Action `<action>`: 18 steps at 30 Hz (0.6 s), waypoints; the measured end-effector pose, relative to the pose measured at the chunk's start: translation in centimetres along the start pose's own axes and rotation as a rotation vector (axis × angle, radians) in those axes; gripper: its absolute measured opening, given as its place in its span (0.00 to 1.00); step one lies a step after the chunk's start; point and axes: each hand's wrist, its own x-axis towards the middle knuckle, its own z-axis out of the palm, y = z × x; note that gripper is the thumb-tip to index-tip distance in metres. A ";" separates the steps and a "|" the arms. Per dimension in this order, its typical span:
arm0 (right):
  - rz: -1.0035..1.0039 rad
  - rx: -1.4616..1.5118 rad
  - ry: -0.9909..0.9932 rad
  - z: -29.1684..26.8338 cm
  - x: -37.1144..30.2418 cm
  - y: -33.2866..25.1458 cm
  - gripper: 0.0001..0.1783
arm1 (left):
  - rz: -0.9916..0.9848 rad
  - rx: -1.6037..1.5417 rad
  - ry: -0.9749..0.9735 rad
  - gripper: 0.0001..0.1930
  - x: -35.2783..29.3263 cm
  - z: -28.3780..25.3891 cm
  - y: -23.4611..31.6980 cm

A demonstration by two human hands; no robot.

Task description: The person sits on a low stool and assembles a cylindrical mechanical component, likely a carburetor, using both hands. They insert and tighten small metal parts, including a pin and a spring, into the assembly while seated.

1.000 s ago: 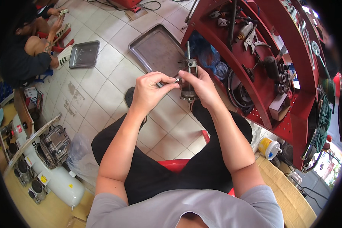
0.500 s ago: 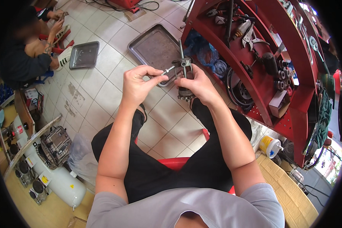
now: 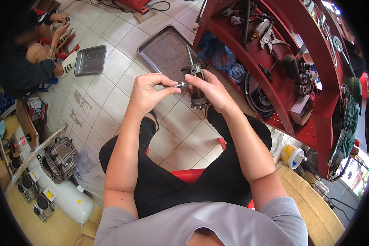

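Note:
Between the thumb and fingers of my left hand [image 3: 149,93] is a small metal bolt [image 3: 181,85], pinched and roughly level. Its far end reaches the side of a dark metal cylindrical part [image 3: 197,95] near my right thumb; I cannot tell whether it has entered a hole. My right hand [image 3: 214,92] is closed round that part from the right and hides much of it. A long shaft [image 3: 189,54] sticks out of its top, tilted slightly left. Its lower rim looks notched. Both hands are above the tiled floor, in front of my knees.
Beyond my hands a large metal tray [image 3: 164,49] lies on the floor, with a smaller tray [image 3: 90,60] to its left. A red tool rack [image 3: 270,94] stands close on the right. Another person [image 3: 28,61] sits at far left. A white tank [image 3: 69,201] is at lower left.
The bolt has gone from slanting upward to nearly level, and its end is now at the cylindrical part. That part has tilted, its shaft leaning left, and my right thumb has risen along it.

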 end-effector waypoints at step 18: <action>-0.057 -0.135 0.001 0.0 -0.1 0.4 0.28 | -0.054 -0.139 -0.028 0.08 0.0 -0.4 -0.7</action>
